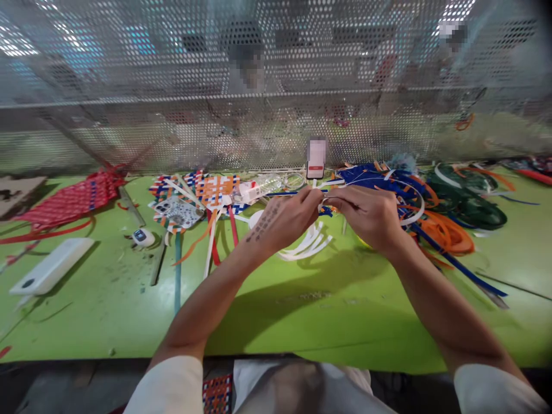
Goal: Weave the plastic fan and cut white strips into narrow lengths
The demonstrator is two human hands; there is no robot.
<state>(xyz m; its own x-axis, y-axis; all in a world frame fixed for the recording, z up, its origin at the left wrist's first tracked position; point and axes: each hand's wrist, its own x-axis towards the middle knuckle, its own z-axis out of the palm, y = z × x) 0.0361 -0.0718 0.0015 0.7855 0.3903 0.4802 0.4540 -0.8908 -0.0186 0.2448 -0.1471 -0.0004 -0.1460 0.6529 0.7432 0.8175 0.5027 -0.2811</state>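
My left hand (291, 217) and my right hand (368, 214) meet above the green table, fingers closed in a pinch. Between the fingertips runs a thin white plastic strip, gripped from both sides; its exact end is hidden by the fingers. Several white strips (308, 246) fan out in a curve below my left hand. A blue and orange heap of strips (373, 175) lies just behind my right hand, with a white loop of strip arching out to the right. Under my right palm a bit of something yellow shows, mostly covered.
On the green table (129, 322) lie a woven patchwork piece (218, 188), a patterned phone (179, 213), a white power bank (54, 265), red woven material (81, 201) and orange strip coils (448, 233). A phone (316, 158) stands against the perforated metal screen (172, 98).
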